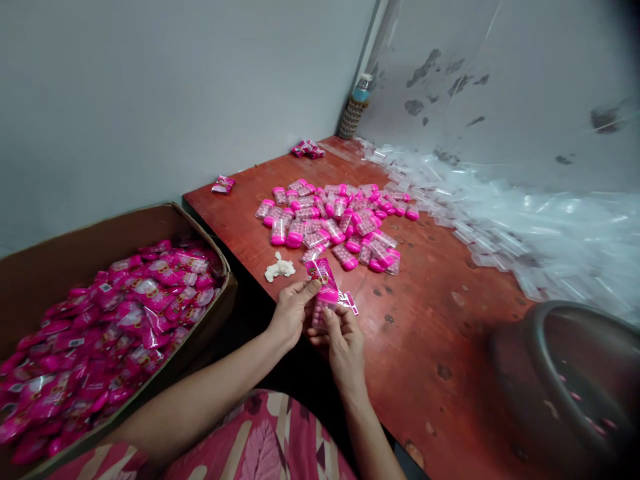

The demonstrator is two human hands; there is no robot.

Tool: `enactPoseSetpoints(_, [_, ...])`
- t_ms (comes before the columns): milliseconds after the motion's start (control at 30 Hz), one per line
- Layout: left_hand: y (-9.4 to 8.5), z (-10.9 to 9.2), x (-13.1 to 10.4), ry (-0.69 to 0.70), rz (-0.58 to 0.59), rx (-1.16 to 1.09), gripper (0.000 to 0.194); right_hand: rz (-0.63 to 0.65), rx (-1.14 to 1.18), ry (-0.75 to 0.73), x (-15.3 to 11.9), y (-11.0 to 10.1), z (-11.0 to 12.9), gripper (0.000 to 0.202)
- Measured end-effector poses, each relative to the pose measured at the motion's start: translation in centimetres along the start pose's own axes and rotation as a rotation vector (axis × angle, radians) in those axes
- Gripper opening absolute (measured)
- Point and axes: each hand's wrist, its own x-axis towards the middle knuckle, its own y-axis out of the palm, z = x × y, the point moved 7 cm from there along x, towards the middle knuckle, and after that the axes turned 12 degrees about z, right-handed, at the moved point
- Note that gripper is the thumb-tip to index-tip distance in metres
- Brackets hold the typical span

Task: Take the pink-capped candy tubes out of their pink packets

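At the near edge of the table, my two hands are close together. My left hand [291, 312] is closed, thumb and fingers pinching a printed pink wrapper [320, 269] at the top of a candy container. Clear, pink-capped and filled with small pink balls, the candy container [320, 313] sits in the closed fingers of my right hand [347, 343]. Another pink-and-white printed piece [349, 302] shows just behind the right fingers; whether it is held I cannot tell. Beyond my hands lies a pile of similar candy containers [345, 217].
A cardboard box [227, 267] of wrapped pink packs stands at left, below the red table [420, 333]. A crumpled white lump [280, 267] lies near the edge. Clear plastic pieces [480, 213] heap along the right wall; a dark basin [530, 373] stands at right, a bottle [361, 90] in the corner.
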Motion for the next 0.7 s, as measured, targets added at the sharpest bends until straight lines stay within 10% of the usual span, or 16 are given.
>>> enactPoseSetpoints(700, [1.2, 0.8, 0.4, -0.167, 0.195, 0.225, 0.02, 0.026, 0.211, -0.066, -0.1, -2.1, 0.4, 0.025])
